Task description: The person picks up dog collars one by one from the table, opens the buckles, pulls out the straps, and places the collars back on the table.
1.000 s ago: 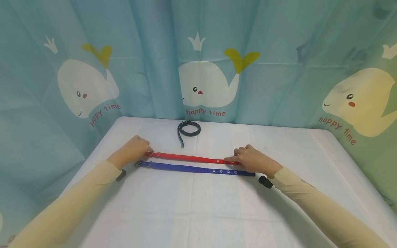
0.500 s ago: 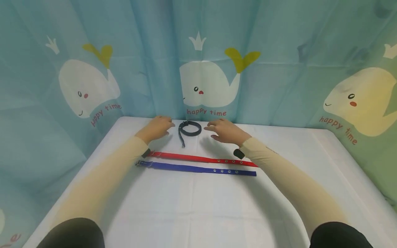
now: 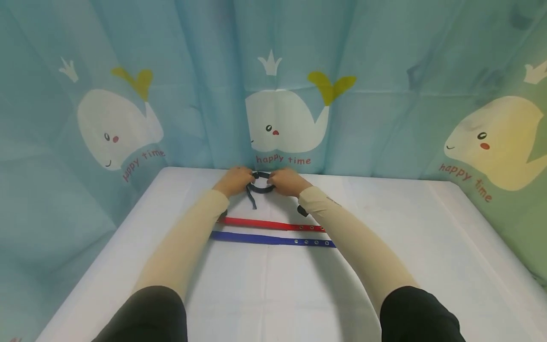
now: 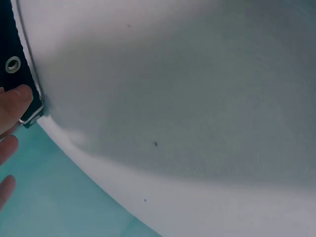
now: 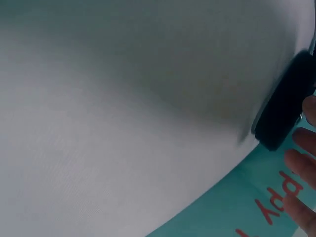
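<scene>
A black buckle collar lies in a loop near the table's back edge, its loose tail pointing toward me. My left hand grips its left side by the buckle. In the left wrist view the thumb presses on the dark strap, just below a metal eyelet. From the other side, my right hand holds the loop's right part. The right wrist view shows its fingertips at the rounded dark band. Part of the loop is hidden behind both hands.
A red collar and a blue collar lie stretched out side by side in front, eyelets to the right. My sleeves cover their ends. Behind the white table hangs a blue curtain with whale prints.
Both hands have left the red collar, reached toward the back of the table, and closed in on the black collar from its two sides. The red collar stays lying beside the blue one.
</scene>
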Tool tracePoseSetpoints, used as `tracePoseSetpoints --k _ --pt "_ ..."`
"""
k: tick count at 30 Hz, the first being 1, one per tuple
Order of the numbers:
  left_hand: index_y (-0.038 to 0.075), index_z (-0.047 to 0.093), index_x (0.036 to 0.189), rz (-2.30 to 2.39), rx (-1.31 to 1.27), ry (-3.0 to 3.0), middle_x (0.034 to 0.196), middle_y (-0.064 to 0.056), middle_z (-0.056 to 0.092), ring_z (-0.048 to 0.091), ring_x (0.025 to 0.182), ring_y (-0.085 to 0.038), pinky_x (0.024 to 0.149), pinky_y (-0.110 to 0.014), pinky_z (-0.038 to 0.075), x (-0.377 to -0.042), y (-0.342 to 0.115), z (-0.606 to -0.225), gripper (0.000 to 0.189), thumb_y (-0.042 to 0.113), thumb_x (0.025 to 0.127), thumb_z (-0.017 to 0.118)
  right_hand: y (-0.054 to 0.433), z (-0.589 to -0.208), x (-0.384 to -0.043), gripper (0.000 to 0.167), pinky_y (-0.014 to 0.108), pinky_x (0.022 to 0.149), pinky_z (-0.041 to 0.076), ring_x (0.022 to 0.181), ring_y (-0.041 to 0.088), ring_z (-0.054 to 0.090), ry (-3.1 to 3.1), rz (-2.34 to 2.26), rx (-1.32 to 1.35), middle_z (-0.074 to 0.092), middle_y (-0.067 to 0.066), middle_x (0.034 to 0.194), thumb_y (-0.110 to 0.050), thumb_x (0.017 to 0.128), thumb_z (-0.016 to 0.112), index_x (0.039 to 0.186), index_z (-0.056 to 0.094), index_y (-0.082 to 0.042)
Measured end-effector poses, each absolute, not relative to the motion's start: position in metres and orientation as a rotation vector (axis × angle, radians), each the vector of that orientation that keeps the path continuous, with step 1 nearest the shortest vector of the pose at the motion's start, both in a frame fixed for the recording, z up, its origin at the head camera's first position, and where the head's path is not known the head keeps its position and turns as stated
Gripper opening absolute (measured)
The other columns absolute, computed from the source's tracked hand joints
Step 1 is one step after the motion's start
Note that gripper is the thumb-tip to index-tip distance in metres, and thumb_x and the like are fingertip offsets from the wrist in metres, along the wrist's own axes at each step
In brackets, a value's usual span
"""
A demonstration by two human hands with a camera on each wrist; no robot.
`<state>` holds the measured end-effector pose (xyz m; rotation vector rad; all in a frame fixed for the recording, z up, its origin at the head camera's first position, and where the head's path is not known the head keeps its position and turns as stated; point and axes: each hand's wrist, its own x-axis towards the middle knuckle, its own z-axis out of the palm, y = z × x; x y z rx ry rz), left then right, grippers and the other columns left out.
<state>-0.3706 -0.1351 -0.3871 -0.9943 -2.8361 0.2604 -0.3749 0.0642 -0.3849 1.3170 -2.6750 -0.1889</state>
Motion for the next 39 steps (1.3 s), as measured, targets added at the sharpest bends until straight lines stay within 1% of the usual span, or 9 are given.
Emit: tracePoseSetpoints --k 4,8,16,20,24,28,31,34,39 --pt "0.012 0.074 0.088 0.266 -0.996 -2.847 0.096 -0.007 0.069 0.061 0.093 -0.026 0.087 -0.039 0.048 -0.369 -0.13 -0.39 0.008 0.012 0.082 0.069 0.059 -0.391 -0.375 0.017 0.032 0.08 0.052 0.086 0.019 0.067 -2.728 -0.245 1.288 0.073 0.002 0.094 -0.011 0.086 0.064 0.099 0.074 -0.014" --pt "0.011 0.074 0.089 0.246 -0.998 -2.865 0.096 -0.007 0.07 0.06 0.093 -0.025 0.086 -0.037 0.047 -0.364 -0.125 -0.389 0.008 0.013 0.082 0.07 0.057 -0.395 -0.374 0.013 0.033 0.078 0.051 0.081 0.02 0.066 -2.771 -0.317 1.247 0.073 0.003 0.088 -0.014 0.088 0.063 0.095 0.074 -0.013" --pt "0.013 0.071 0.093 0.288 -1.116 -2.786 0.094 -0.002 0.072 0.058 0.09 -0.022 0.085 -0.035 0.046 -0.352 -0.121 -0.385 0.014 0.019 0.08 0.072 0.068 -0.393 -0.365 0.012 0.033 0.079 0.049 0.082 0.02 0.064 -2.816 -0.256 1.237 0.072 0.002 0.089 -0.016 0.088 0.064 0.094 0.074 -0.015" --pt "0.013 0.07 0.096 0.31 -1.17 -2.747 0.092 -0.002 0.072 0.058 0.089 -0.021 0.086 -0.034 0.046 -0.342 -0.116 -0.377 0.015 0.02 0.082 0.071 0.079 -0.39 -0.359 0.011 0.033 0.076 0.051 0.079 0.019 0.065 -2.764 -0.241 1.27 0.072 0.003 0.088 -0.016 0.087 0.064 0.092 0.074 -0.015" --pt "0.013 0.068 0.1 0.346 -1.215 -2.722 0.092 -0.001 0.071 0.057 0.088 -0.02 0.091 -0.034 0.046 -0.33 -0.111 -0.366 0.017 0.021 0.085 0.068 0.089 -0.384 -0.348 0.011 0.033 0.076 0.052 0.08 0.018 0.066 -2.709 -0.19 1.318 0.073 0.003 0.089 -0.014 0.085 0.067 0.093 0.074 -0.015" --pt "0.014 0.068 0.103 0.362 -1.234 -2.717 0.095 -0.001 0.071 0.057 0.09 -0.019 0.095 -0.034 0.045 -0.317 -0.106 -0.355 0.018 0.022 0.087 0.066 0.099 -0.375 -0.331 0.016 0.033 0.081 0.051 0.084 0.019 0.066 -2.7 -0.104 1.337 0.073 0.004 0.092 -0.015 0.083 0.071 0.098 0.074 -0.013" --pt "0.015 0.067 0.103 0.375 -1.244 -2.709 0.096 0.0 0.071 0.057 0.092 -0.019 0.095 -0.034 0.045 -0.307 -0.102 -0.347 0.018 0.024 0.087 0.065 0.108 -0.37 -0.319 0.018 0.033 0.083 0.051 0.087 0.019 0.065 -2.684 -0.07 1.339 0.073 0.004 0.095 -0.017 0.082 0.072 0.099 0.074 -0.012" --pt "0.016 0.066 0.104 0.384 -1.253 -2.696 0.098 0.001 0.07 0.057 0.093 -0.018 0.095 -0.033 0.045 -0.296 -0.099 -0.34 0.018 0.026 0.088 0.065 0.117 -0.367 -0.308 0.018 0.033 0.085 0.051 0.09 0.018 0.065 -2.623 -0.046 1.356 0.072 0.003 0.095 -0.019 0.081 0.073 0.098 0.073 -0.013" --pt "0.016 0.064 0.1 0.348 -1.301 -2.602 0.095 0.001 0.069 0.058 0.094 -0.018 0.094 -0.033 0.046 -0.276 -0.095 -0.332 0.017 0.027 0.088 0.065 0.13 -0.357 -0.29 0.015 0.033 0.086 0.051 0.089 0.018 0.064 -2.454 -0.035 1.396 0.072 0.001 0.088 -0.019 0.078 0.076 0.092 0.074 -0.013"
